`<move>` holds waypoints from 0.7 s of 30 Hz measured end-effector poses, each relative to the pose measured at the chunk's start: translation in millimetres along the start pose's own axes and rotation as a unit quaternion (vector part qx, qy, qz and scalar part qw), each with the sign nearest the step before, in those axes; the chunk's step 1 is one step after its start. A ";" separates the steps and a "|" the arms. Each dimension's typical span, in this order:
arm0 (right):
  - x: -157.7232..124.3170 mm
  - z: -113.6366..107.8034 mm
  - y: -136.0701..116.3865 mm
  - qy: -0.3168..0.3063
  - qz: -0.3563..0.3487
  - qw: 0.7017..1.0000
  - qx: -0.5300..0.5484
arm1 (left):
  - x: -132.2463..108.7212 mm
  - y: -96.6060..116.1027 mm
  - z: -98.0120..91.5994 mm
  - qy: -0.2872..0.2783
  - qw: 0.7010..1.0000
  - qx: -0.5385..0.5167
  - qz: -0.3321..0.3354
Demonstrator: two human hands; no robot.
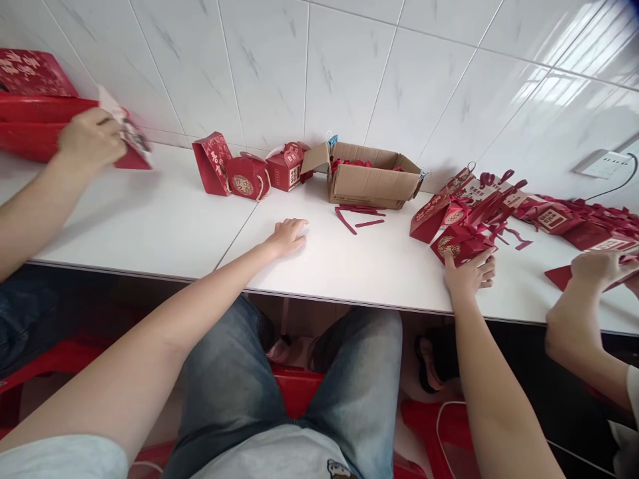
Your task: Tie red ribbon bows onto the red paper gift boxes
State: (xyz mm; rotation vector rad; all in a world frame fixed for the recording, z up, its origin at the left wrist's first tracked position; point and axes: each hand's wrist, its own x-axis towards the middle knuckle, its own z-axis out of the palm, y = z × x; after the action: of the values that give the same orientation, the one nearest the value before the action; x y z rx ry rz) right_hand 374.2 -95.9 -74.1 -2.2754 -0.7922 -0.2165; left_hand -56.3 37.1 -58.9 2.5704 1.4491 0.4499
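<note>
My left hand (287,237) lies flat on the white table (164,226), fingers stretched out, holding nothing. My right hand (469,273) rests at the near edge of a pile of flat red gift boxes (462,229), its fingers curled against the lowest red box with a gold emblem (456,246); whether it grips the box is unclear. Loose red ribbon strips (357,216) lie between my hands, in front of an open cardboard box (372,179).
Assembled red gift boxes (247,174) stand by the tiled wall. A co-worker's hand (90,140) at left holds a red box near red baskets (30,123). Another person's hand (596,266) at right presses a red sheet. A wall socket (602,163) is at far right.
</note>
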 end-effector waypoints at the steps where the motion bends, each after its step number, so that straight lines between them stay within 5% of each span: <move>1: 0.0 0.6 0.2 -0.001 0.000 1.000 -0.002 | 0.6 -0.6 0.2 -0.001 1.000 0.002 0.000; 21: -6.2 4.2 -2.5 -0.001 -0.033 0.998 -0.049 | 20.9 -6.0 1.1 0.017 1.000 0.015 -0.016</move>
State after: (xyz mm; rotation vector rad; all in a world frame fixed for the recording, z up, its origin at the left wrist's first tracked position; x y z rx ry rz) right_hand 367.4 -94.6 -78.0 -2.3429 -0.8746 -0.2900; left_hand -50.6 58.1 -57.9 2.5702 1.5164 0.4728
